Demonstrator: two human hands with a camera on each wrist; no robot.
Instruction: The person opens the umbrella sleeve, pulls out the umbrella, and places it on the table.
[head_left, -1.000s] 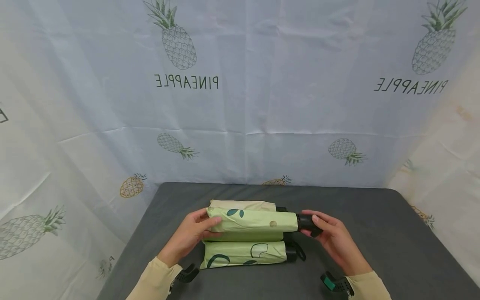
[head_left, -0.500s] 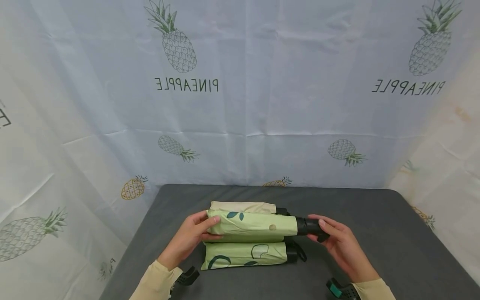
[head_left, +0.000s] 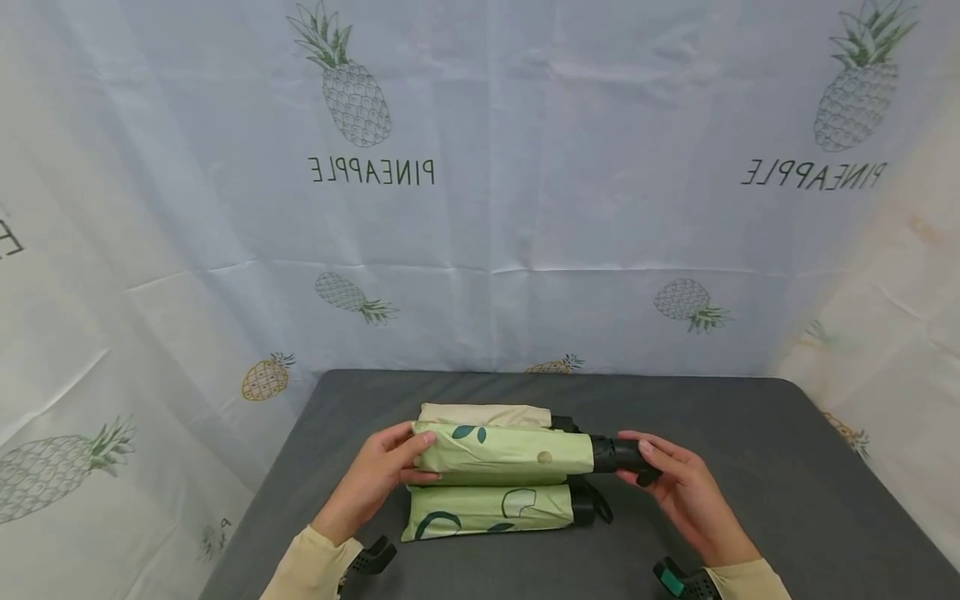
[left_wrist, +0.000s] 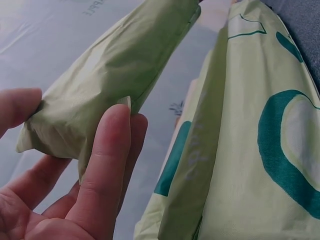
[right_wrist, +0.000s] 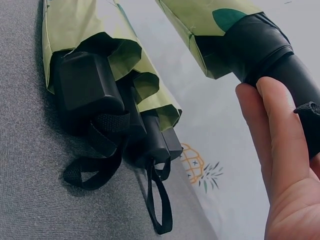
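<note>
A folded umbrella in a light green sleeve with leaf prints is held level above other umbrellas. My left hand pinches the sleeve's closed left end, thumb in front. In the left wrist view, that sleeve end lies between my thumb and fingers. At the other end, my right hand grips the black handle, which sticks out of the sleeve's mouth. In the right wrist view, the black umbrella body shows inside the open sleeve mouth, and fingers lie along the handle.
A green sleeved umbrella with avocado prints lies in front on the grey table. A cream one lies behind. Black handles with wrist straps point right. A pineapple-print curtain hangs behind.
My right hand has moved to the right with the handle, so more black shows beyond the sleeve. My left hand stays at the sleeve's left end. Little differs over the last half second.
</note>
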